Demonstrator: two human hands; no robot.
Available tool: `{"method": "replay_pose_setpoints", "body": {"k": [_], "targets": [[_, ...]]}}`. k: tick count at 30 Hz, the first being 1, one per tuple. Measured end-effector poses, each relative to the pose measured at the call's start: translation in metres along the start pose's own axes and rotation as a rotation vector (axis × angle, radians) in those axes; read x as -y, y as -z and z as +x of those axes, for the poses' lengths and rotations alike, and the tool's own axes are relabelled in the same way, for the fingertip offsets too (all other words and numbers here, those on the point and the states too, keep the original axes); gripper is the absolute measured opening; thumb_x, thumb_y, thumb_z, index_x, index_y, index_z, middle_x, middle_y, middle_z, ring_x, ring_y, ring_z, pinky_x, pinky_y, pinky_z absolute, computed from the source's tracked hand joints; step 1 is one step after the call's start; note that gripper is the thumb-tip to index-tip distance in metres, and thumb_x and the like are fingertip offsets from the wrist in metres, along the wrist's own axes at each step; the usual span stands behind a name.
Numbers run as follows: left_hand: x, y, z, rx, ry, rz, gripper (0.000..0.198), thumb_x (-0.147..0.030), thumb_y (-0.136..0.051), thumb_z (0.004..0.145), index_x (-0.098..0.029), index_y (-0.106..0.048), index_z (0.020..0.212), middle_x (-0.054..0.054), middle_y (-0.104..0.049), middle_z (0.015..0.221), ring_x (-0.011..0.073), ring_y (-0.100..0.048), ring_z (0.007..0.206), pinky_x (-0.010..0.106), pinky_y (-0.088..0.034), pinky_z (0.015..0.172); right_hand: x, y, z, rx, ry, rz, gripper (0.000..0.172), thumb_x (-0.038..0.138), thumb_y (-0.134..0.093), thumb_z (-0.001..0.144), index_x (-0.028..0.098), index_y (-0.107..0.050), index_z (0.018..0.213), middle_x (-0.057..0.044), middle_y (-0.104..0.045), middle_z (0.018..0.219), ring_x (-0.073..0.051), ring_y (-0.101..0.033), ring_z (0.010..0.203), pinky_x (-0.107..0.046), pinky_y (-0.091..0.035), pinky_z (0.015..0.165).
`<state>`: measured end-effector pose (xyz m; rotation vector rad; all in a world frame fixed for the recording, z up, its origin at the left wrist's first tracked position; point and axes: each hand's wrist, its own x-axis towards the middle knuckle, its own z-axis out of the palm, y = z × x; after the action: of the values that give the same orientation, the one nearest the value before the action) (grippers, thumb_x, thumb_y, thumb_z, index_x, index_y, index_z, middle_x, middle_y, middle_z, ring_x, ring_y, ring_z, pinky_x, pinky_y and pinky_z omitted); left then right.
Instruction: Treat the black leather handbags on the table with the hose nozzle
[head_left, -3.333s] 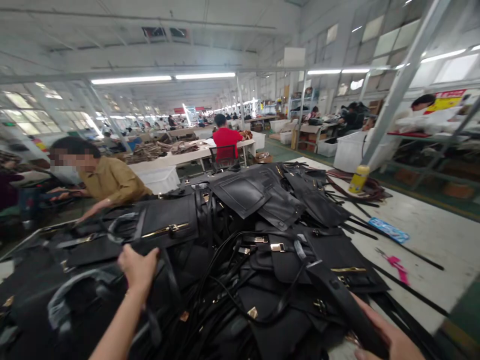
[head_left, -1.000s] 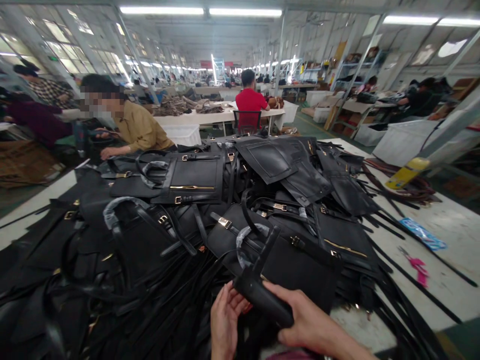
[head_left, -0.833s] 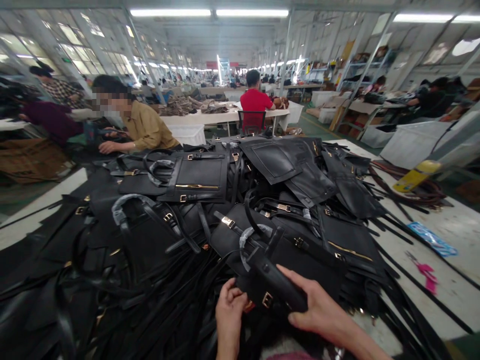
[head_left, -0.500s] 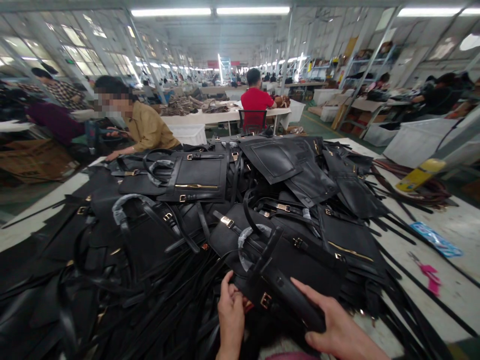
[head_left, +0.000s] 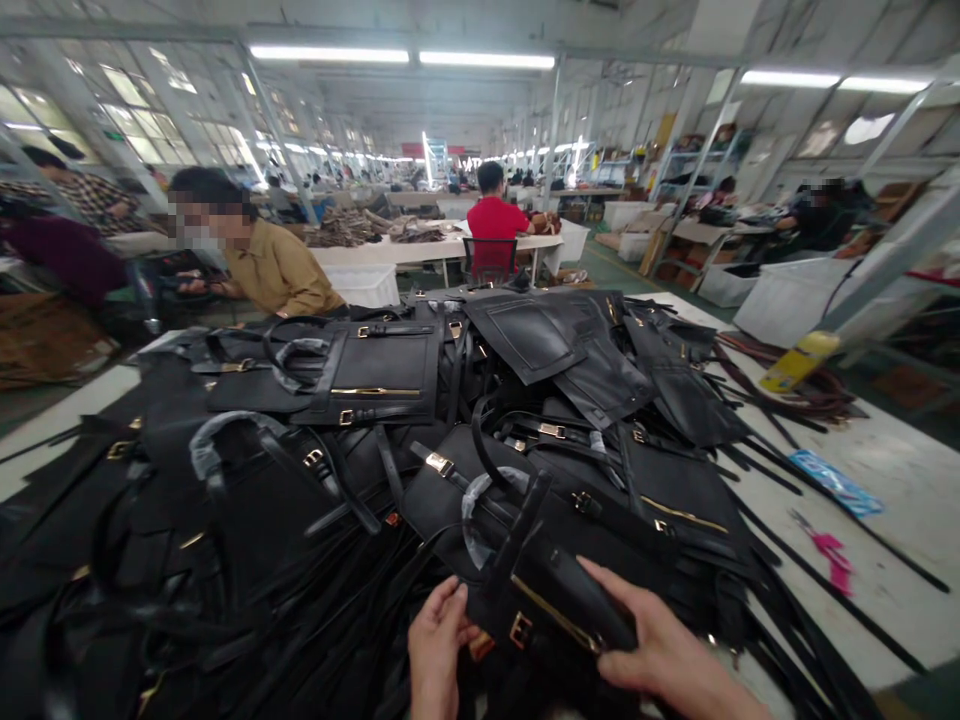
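Observation:
Both my hands are on a black leather bag piece [head_left: 577, 600] with a gold zipper and a gold buckle, low in the middle of the view. My left hand [head_left: 442, 645] pinches its left edge between thumb and fingers, just left of the buckle. On the other side, my right hand [head_left: 645, 635] is closed round the folded right end, thumb near the zipper's end. A bag handle [head_left: 476, 520] wrapped in clear plastic curves above the held piece. Under and around it lie other black bag pieces [head_left: 386, 360] with straps and gold hardware.
Pink-handled snips [head_left: 831, 562], a blue-and-white packet [head_left: 836, 480] and a yellow bottle [head_left: 799, 362] lie on the table [head_left: 885, 440] at right. Long black straps trail over it. A co-worker in a tan shirt [head_left: 289, 265] is at the far left; another in red [head_left: 495, 217] sits beyond.
The held piece has been turned so its gold zipper now shows. Both hands keep their hold. My view has shifted slightly right and up. The co-worker in tan has lifted a hand off the pile's edge.

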<state>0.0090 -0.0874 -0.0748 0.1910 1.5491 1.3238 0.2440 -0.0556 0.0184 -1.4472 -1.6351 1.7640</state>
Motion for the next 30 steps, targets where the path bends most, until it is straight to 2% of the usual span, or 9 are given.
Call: {"method": "replay_pose_setpoints", "body": {"k": [3, 6, 9, 13, 17, 20, 23, 26, 30], "targets": [[0.000, -0.004, 0.008, -0.024, -0.018, 0.038, 0.050, -0.040, -0.073, 0.045, -0.012, -0.060, 0.085, -0.001, -0.061, 0.057, 0.0093, -0.051, 0.044, 0.022, -0.043, 0.042, 0.001, 0.021, 0.018, -0.082, -0.037, 0.076, 0.080, 0.014, -0.053, 0.063, 0.023, -0.018, 0.134, 0.006, -0.055, 0.059, -0.010, -0.047, 0.041, -0.017, -0.039, 0.036], [0.003, -0.004, 0.013, -0.018, -0.021, 0.067, 0.047, -0.044, -0.073, 0.041, -0.012, -0.063, 0.074, -0.002, -0.059, 0.053, 0.0093, -0.049, 0.043, 0.023, -0.042, 0.041, 0.009, 0.037, 0.040, -0.044, -0.005, 0.084, 0.076, 0.017, -0.055, 0.064, 0.024, -0.023, 0.132, 0.007, -0.052, 0.056, -0.009, -0.047, 0.038, -0.016, -0.040, 0.032], [0.006, -0.002, 0.016, -0.012, -0.020, 0.077, 0.045, -0.044, -0.074, 0.039, -0.012, -0.063, 0.069, -0.001, -0.060, 0.053, 0.0095, -0.049, 0.042, 0.023, -0.043, 0.042, 0.020, 0.041, 0.066, -0.006, 0.033, 0.086, 0.073, 0.018, -0.057, 0.062, 0.022, -0.029, 0.130, 0.008, -0.050, 0.054, -0.009, -0.047, 0.035, -0.018, -0.040, 0.031], [0.009, 0.002, 0.017, -0.038, 0.006, 0.024, 0.045, -0.042, -0.075, 0.037, -0.013, -0.062, 0.070, -0.002, -0.060, 0.052, 0.0109, -0.051, 0.045, 0.023, -0.043, 0.043, 0.036, 0.042, 0.089, -0.090, 0.112, 0.103, 0.070, 0.018, -0.059, 0.063, 0.024, -0.032, 0.128, 0.007, -0.052, 0.059, -0.009, -0.048, 0.038, -0.018, -0.042, 0.033], [0.013, 0.009, 0.018, -0.025, 0.023, -0.026, 0.045, -0.038, -0.076, 0.040, -0.014, -0.061, 0.075, -0.003, -0.061, 0.059, 0.0120, -0.054, 0.051, 0.023, -0.044, 0.046, 0.046, 0.057, 0.068, -0.165, 0.156, 0.117, 0.072, 0.018, -0.058, 0.066, 0.024, -0.027, 0.130, 0.006, -0.054, 0.063, -0.009, -0.050, 0.042, -0.019, -0.044, 0.037], [0.013, 0.011, 0.019, 0.000, 0.045, -0.042, 0.045, -0.038, -0.077, 0.041, -0.014, -0.060, 0.076, -0.002, -0.063, 0.063, 0.0131, -0.055, 0.056, 0.023, -0.046, 0.049, 0.038, 0.063, 0.033, -0.085, 0.095, 0.119, 0.075, 0.013, -0.057, 0.064, 0.022, -0.026, 0.131, 0.007, -0.054, 0.059, -0.009, -0.048, 0.040, -0.017, -0.042, 0.035], [0.009, 0.008, 0.018, 0.038, 0.077, -0.006, 0.044, -0.039, -0.076, 0.042, -0.014, -0.059, 0.074, -0.002, -0.062, 0.059, 0.0142, -0.055, 0.052, 0.025, -0.046, 0.048, 0.019, 0.055, 0.009, 0.001, 0.023, 0.101, 0.077, 0.006, -0.055, 0.060, 0.022, -0.029, 0.131, 0.008, -0.053, 0.055, -0.006, -0.044, 0.039, -0.012, -0.037, 0.034], [0.004, 0.004, 0.017, 0.100, 0.048, 0.127, 0.043, -0.045, -0.072, 0.047, -0.014, -0.056, 0.072, -0.004, -0.058, 0.050, 0.0116, -0.049, 0.039, 0.023, -0.040, 0.039, -0.003, 0.041, 0.009, 0.021, -0.012, 0.101, 0.079, 0.004, -0.054, 0.056, 0.021, -0.031, 0.130, 0.009, -0.053, 0.053, -0.005, -0.044, 0.037, -0.010, -0.035, 0.033], [0.003, 0.002, 0.016, 0.116, -0.017, 0.294, 0.048, -0.052, -0.070, 0.045, -0.013, -0.057, 0.069, -0.004, -0.056, 0.045, 0.0089, -0.043, 0.034, 0.021, -0.033, 0.036, -0.014, 0.033, 0.034, 0.015, -0.039, 0.168, 0.081, 0.007, -0.055, 0.057, 0.023, -0.028, 0.131, 0.008, -0.053, 0.052, -0.007, -0.047, 0.036, -0.013, -0.040, 0.031]]}}
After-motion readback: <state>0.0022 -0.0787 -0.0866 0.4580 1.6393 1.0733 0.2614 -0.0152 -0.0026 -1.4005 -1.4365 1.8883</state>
